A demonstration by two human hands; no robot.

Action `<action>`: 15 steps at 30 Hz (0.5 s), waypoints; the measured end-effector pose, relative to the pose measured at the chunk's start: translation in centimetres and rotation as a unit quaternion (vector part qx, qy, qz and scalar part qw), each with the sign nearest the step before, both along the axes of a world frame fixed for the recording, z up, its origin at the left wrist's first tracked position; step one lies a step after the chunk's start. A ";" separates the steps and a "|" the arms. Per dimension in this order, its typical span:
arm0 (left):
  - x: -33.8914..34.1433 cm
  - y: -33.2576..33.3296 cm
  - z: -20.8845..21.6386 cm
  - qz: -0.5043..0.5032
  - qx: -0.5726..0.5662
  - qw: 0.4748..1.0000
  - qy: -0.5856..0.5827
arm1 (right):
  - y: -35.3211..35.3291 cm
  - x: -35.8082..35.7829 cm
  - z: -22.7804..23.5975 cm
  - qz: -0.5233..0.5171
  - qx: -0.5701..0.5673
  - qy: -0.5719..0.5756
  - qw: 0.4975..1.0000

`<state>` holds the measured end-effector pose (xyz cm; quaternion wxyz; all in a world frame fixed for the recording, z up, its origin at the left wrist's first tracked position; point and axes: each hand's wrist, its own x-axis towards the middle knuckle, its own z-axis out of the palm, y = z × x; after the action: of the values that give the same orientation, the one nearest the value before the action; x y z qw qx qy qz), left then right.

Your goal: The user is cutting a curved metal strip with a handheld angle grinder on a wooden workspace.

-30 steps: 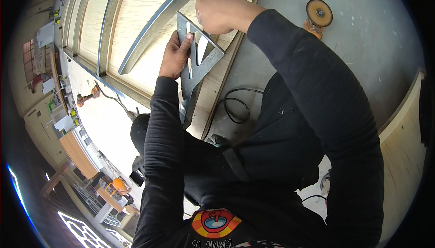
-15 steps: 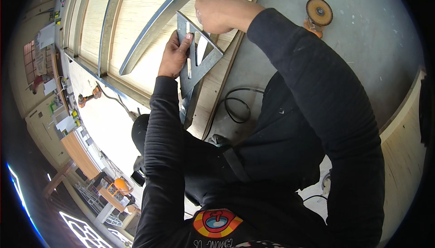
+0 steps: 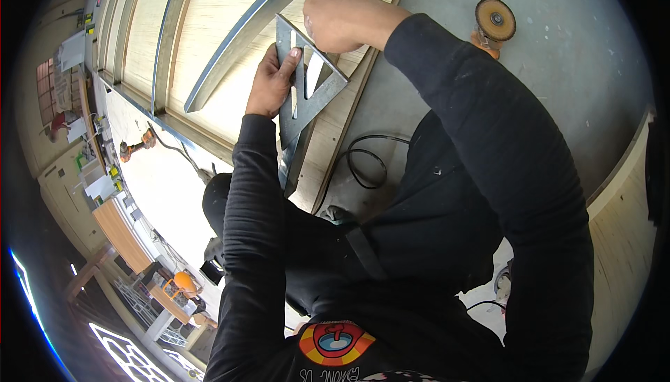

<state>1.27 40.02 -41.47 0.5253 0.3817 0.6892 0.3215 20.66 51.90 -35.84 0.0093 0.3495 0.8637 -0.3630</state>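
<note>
Grey floor point(image 3: 447, 5) spread along the right edge of the pale plywood panel point(image 3: 222, 5). Metal bars point(image 3: 172, 40) crossed the panel on the person's left, and from where I stood the long bar point(image 3: 237, 43) looked curved. Nearer the panel's right edge, the inner bar point(image 3: 296, 159) ran partly under the square. Off to the right, the grinder point(image 3: 495, 20) sat on the floor with its round disc showing; far left, the drill point(image 3: 137, 146) lay on a brightly lit patch. Black cable point(image 3: 368, 187) looped beside the panel. Triangular and metal, the square point(image 3: 315, 106) was over the inner bar, gripped by the left hand point(image 3: 271, 82), thumb pressed on its face. Curled close by its slanted edge was the right hand point(image 3: 349, 23); I couldn't tell whether those fingers held anything.
</note>
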 end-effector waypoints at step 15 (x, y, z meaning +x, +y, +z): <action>-0.4 -0.1 0.0 -0.004 -0.001 0.999 0.032 | 0.7 -0.4 0.3 0.086 -0.147 -0.063 0.983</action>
<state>0.90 39.96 -41.43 0.5048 0.3944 0.7040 0.3066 20.23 52.57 -35.50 0.1457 0.2909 0.8253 -0.4615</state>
